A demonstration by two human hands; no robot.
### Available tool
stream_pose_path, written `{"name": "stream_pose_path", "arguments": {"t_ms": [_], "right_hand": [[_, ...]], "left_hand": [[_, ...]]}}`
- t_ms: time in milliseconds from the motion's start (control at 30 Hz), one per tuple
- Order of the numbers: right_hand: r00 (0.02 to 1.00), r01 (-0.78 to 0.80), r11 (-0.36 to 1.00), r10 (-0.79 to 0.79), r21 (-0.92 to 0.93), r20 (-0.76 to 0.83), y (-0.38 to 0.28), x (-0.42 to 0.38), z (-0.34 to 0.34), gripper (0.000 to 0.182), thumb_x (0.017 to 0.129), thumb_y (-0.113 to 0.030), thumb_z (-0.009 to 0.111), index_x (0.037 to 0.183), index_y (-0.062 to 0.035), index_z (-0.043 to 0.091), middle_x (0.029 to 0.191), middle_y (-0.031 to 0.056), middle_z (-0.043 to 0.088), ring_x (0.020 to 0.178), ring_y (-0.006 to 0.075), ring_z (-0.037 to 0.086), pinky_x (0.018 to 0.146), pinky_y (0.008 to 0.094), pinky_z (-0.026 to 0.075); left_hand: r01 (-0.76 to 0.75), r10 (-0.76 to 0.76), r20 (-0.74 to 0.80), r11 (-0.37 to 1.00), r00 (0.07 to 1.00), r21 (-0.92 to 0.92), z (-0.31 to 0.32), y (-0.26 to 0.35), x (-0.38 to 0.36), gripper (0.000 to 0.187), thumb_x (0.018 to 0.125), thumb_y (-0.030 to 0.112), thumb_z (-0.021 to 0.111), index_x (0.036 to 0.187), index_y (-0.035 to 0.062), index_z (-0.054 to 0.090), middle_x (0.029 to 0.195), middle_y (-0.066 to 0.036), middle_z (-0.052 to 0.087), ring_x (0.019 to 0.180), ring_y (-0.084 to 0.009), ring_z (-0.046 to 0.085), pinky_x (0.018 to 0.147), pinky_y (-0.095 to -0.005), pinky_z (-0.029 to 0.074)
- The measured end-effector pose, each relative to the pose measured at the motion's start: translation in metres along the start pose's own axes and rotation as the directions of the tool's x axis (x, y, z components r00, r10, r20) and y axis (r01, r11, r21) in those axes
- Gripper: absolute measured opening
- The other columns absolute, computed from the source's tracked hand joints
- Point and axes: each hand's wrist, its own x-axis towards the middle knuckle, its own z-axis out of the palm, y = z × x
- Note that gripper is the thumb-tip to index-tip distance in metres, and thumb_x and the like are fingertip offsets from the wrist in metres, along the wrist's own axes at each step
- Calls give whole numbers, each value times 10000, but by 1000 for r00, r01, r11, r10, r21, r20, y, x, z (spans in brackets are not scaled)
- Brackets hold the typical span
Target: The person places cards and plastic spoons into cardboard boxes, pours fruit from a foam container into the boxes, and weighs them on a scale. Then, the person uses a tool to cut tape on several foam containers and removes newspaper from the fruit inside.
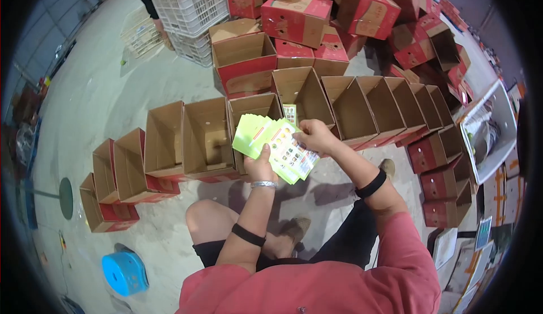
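Observation:
My left hand (260, 167) grips a fanned stack of light green printed leaflets (249, 134), its thumb pressed on top. My right hand (317, 138) is closed at the right edge of the fan, finger and thumb on a leaflet (293, 154) with rows of small pictures. Another small printed card (289, 114) shows just beyond the fan, over the wall between two boxes. Behind the leaflets stands an open cardboard box (254, 104), partly hidden by them. Directly right of it is a second open box (305, 90).
Open red-and-brown boxes curve around me, from a left-end box (102, 209) to the right-side boxes (444, 181). More boxes (297, 17) are piled behind, beside white crates (189, 14). A blue stool (124, 273) stands at lower left, a white bin (489, 130) at right.

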Motion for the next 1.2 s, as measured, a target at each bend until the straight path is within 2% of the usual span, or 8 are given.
{"name": "stream_pose_path", "arguments": {"t_ms": [333,400,467,533,633,800,900,1200], "right_hand": [[996,22,943,9,332,-92,-65,16,60,175,785,-158,590,766,0,661,606,103,617,565,165,616,535,326,494],[975,-5,987,40,159,-219,-70,38,65,192,742,-180,636,770,7,670,689,158,647,656,249,656,619,359,519],[938,-57,905,-96,-421,-333,-56,68,76,211,709,-183,662,810,1,678,826,201,655,788,331,651,718,401,514],[958,-212,866,95,-452,-269,-58,72,77,233,714,-162,635,881,0,653,943,223,639,933,331,621,824,429,485],[872,-62,850,-209,-523,-443,-60,68,102,298,793,-271,594,928,-8,633,877,183,639,909,298,617,850,429,461],[914,-39,972,-59,232,402,-164,-4,88,493,767,-494,652,832,-6,632,655,84,566,628,184,552,594,347,455],[878,424,903,-392,-68,276,-189,-16,108,427,772,-383,666,798,40,624,748,175,637,648,260,608,627,353,478],[853,281,823,-450,494,264,-245,3,153,207,854,-127,566,889,66,631,722,95,628,657,128,563,606,323,453]], "left_hand": [[-60,60,-8,998,998,27,-74,107,4,295,783,-107,587,1065,-75,504,1014,-152,602,848,-229,622,758,-366,526],[-79,82,-49,996,995,50,-93,118,7,321,770,-119,589,1076,-63,511,1013,-145,605,849,-230,623,756,-365,527],[-90,96,-98,994,991,63,-102,130,-1,331,764,-135,580,1078,-54,514,1010,-140,607,843,-231,626,746,-355,532],[-140,144,-100,989,985,44,-108,137,-13,319,771,-132,581,1071,-51,507,1001,-143,608,841,-234,627,746,-358,531],[-205,208,-75,978,975,37,-120,149,-23,337,765,-144,577,1077,-40,502,1012,-138,606,864,-241,623,773,-363,521],[-278,279,-39,960,960,31,-114,164,-35,417,763,-174,538,1145,-16,483,1105,-144,573,968,-239,591,825,-363,498],[-270,270,-42,963,962,9,-115,182,-38,445,769,-175,528,1182,-19,468,1158,-148,551,1014,-241,571,856,-365,483],[-307,277,137,896,951,320,-136,305,-35,369,785,-144,553,1131,-22,515,1098,-133,603,977,-231,599,855,-347,486]]}}
